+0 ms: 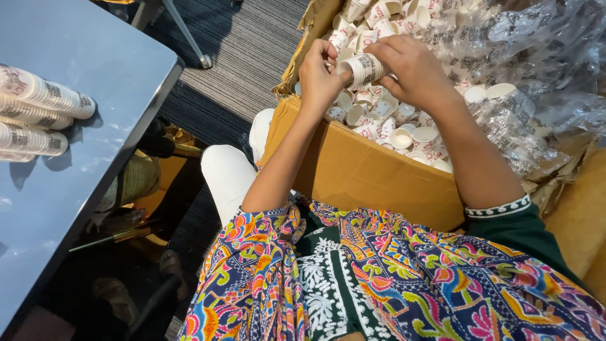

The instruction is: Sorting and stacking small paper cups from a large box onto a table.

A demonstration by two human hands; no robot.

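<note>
The big brown box point(372, 173) sits right in front of you, full of loose little paper cups point(404, 136). Crinkly clear plastic point(536, 69) lies over the far right side of the box. To the left of the box stands a grey table point(76, 189) with long rows of stacked cups point(38, 101) lying on it.

Above the box, your two hands hold a short stack of cups point(363, 68). Your left hand point(319, 79) wraps its fingers around the open end. Your right hand point(413, 69) pinches the other end. Keep the stack straight and push each new cup in gently, so none gets squashed.
</note>
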